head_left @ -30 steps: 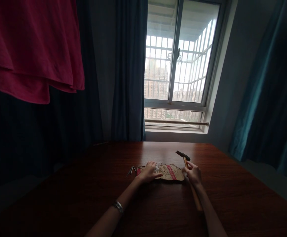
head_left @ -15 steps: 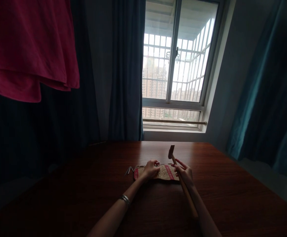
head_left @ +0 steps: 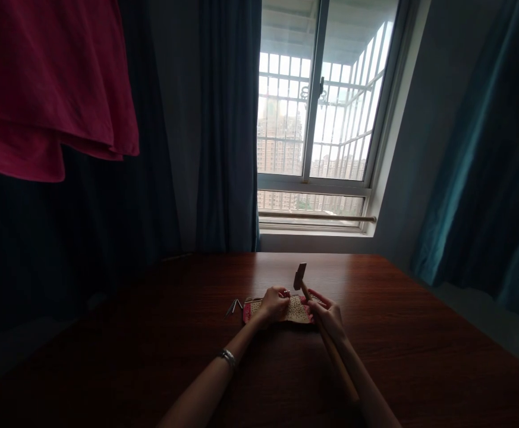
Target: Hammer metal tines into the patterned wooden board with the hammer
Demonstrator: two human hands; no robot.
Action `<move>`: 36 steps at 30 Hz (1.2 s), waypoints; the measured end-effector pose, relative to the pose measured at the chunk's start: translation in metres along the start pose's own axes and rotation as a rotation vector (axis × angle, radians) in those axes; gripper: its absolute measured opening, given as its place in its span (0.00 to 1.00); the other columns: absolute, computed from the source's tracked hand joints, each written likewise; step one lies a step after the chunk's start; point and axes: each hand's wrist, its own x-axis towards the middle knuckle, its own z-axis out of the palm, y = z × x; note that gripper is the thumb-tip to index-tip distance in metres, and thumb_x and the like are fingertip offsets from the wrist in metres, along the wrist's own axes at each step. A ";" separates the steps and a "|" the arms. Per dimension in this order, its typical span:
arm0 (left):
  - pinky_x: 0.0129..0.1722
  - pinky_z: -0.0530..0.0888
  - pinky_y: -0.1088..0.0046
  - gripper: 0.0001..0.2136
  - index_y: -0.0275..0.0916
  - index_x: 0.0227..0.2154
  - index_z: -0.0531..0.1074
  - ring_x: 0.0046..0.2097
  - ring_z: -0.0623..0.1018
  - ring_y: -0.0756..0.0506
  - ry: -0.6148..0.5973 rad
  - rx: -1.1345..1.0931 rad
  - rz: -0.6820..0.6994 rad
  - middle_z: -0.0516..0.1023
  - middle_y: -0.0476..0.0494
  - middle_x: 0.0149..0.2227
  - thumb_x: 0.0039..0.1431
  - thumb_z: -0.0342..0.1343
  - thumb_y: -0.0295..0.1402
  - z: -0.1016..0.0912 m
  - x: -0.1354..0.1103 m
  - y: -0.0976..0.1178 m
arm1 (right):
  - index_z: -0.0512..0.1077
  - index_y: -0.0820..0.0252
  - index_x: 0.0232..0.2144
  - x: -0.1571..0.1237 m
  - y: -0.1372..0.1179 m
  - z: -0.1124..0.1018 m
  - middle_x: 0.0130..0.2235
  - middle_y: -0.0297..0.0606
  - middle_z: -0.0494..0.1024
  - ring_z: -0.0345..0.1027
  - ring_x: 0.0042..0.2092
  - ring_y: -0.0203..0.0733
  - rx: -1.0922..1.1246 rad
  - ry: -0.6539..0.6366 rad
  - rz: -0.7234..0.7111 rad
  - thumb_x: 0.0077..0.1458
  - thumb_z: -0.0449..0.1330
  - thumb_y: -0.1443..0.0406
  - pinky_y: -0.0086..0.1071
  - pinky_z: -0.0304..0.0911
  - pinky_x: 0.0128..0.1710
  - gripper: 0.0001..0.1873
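My right hand [head_left: 327, 314] grips a hammer [head_left: 301, 277] with a wooden handle, its head raised above the far side of a flat, patterned piece [head_left: 298, 311]. That piece is pale with dark specks and has red bands; I cannot tell its material. Over its middle, my left hand [head_left: 276, 302] is closed in a pinch around a small shiny metal thing [head_left: 287, 293], too small to make out. To the left of the piece lie several thin metal rods [head_left: 233, 307].
All of this rests on a dark brown wooden table [head_left: 174, 368]. Behind it are a barred window [head_left: 315, 119] and blue curtains [head_left: 230, 131]. A pink cloth [head_left: 54, 89] hangs at the upper left.
My right hand has shifted left with the hammer, bringing its head nearer my left hand. The left hand stays almost in place, still pinched. The view has tilted slightly.
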 end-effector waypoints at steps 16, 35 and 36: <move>0.32 0.66 0.75 0.10 0.34 0.29 0.75 0.33 0.74 0.46 0.017 0.053 -0.056 0.78 0.44 0.30 0.46 0.54 0.34 0.004 -0.002 0.002 | 0.71 0.67 0.47 -0.012 -0.005 0.016 0.33 0.44 0.81 0.67 0.24 0.35 0.013 -0.049 -0.012 0.38 0.66 0.60 0.26 0.62 0.16 0.31; 0.29 0.64 0.76 0.10 0.33 0.27 0.75 0.31 0.74 0.47 0.008 0.083 -0.024 0.77 0.45 0.28 0.47 0.53 0.35 0.004 0.000 -0.001 | 0.71 0.69 0.48 -0.010 -0.007 0.014 0.32 0.44 0.80 0.67 0.23 0.34 0.014 -0.064 -0.011 0.40 0.66 0.61 0.26 0.62 0.16 0.31; 0.28 0.64 0.76 0.10 0.33 0.27 0.75 0.31 0.74 0.47 0.009 0.087 -0.020 0.77 0.45 0.27 0.47 0.53 0.35 0.004 0.001 -0.001 | 0.71 0.68 0.48 -0.009 -0.005 0.013 0.32 0.44 0.80 0.66 0.24 0.34 0.019 -0.065 -0.014 0.40 0.66 0.61 0.26 0.62 0.16 0.31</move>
